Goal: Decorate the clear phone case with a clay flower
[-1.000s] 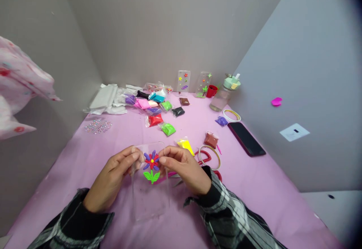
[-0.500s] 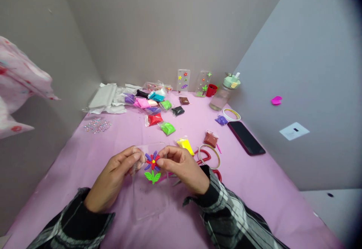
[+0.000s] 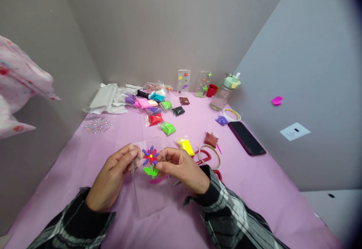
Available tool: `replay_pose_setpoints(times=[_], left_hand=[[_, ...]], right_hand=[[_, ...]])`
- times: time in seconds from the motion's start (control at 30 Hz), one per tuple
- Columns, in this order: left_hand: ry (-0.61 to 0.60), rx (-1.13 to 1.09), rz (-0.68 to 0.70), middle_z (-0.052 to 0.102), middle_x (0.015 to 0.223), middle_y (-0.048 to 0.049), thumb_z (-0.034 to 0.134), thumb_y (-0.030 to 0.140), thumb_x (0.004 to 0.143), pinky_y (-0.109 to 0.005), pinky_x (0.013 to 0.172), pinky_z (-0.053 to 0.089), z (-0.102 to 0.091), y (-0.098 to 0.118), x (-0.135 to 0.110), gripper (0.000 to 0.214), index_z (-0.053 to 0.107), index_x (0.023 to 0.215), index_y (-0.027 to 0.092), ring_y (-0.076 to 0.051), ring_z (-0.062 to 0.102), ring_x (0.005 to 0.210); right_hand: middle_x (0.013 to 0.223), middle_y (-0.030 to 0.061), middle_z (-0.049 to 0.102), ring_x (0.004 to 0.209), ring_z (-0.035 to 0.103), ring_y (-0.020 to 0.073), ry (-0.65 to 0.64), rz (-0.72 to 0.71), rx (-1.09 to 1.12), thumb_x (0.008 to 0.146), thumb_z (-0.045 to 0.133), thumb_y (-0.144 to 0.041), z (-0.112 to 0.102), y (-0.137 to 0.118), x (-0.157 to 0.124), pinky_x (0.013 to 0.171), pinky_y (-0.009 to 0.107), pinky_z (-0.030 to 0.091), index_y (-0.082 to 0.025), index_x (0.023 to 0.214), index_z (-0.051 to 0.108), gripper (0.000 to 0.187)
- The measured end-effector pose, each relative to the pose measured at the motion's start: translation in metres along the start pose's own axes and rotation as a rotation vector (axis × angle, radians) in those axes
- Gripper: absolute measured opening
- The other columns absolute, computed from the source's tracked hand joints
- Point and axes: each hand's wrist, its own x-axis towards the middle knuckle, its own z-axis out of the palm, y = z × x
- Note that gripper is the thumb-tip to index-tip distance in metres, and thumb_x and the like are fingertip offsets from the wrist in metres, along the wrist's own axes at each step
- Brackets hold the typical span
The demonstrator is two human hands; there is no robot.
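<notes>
A clear phone case [image 3: 151, 200] is held up above the pink tablecloth. On its upper part sits a clay flower [image 3: 151, 156] with purple and red petals, a yellow centre, and a green stem and leaves [image 3: 151, 171]. My left hand [image 3: 115, 173] pinches the case's left edge between thumb and fingers. From the other side, my right hand [image 3: 178, 166] is closed at the right edge, thumb and fingertips close to the lower right petals. Part of a magenta tool [image 3: 158, 180] shows through the case. Red-handled scissors [image 3: 205, 156] lie partly hidden behind my right hand.
Beyond my hands lie a yellow clay packet [image 3: 185, 147], a brown packet [image 3: 210, 139], a tape roll [image 3: 209, 157] and several other packets. A phone [image 3: 246, 138] and water bottle [image 3: 222, 96] stand or lie right. Decorated cases [image 3: 183, 81] lean against the back wall.
The phone case has tilted slightly, its flower shifting a little up and left. My right thumb has moved from beside the red petals down toward the lower right petals and leaf.
</notes>
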Motion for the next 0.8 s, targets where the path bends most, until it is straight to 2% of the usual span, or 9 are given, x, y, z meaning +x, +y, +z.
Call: replay_pose_setpoints(times=[0.13,0.8], left_hand=[[-0.006,0.000,-0.006,0.046,0.066,0.0030,0.050,0.044,0.093,-0.026,0.057,0.031,0.0000,-0.0016,-0.0001,0.029,0.058,0.075,0.022,-0.014,0.033,0.060],[-0.005,-0.011,-0.004,0.046,0.067,0.0036,0.051,0.044,0.093,-0.025,0.057,0.031,0.0034,-0.0029,-0.0023,0.030,0.058,0.074,0.022,-0.014,0.033,0.060]], right_hand=[[0.068,-0.0037,0.062,0.057,0.055,0.0069,0.007,0.018,0.006,0.065,0.084,-0.041,0.0007,0.0009,0.0004,0.059,0.021,0.044,-0.014,0.078,0.062,0.037],[0.062,-0.0055,0.057,0.054,0.047,0.0050,0.021,0.001,0.018,0.062,0.086,-0.035,0.0028,0.0013,0.0009,0.055,0.019,0.037,-0.013,0.071,0.061,0.034]])
